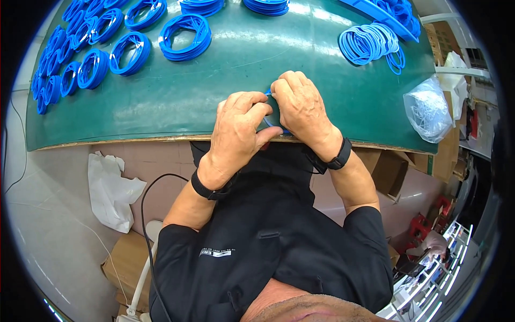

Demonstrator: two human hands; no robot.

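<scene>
My left hand (238, 129) and my right hand (301, 110) meet at the near edge of the green table (177, 102). Both grip a small bundle of blue rings (270, 121), which is mostly hidden under my fingers. Only a thin blue arc shows between my thumbs and below my left fingers. Each wrist carries a black band. Tied bundles of blue rings (185, 36) lie in rows across the far left of the table. A loose heap of lighter blue rings (370, 44) sits at the far right.
A clear plastic bag of white material (427, 110) rests at the table's right edge. A blue tray (386, 13) with more rings is at the far right. White plastic (110, 190) and cardboard boxes (129, 257) lie on the floor at left.
</scene>
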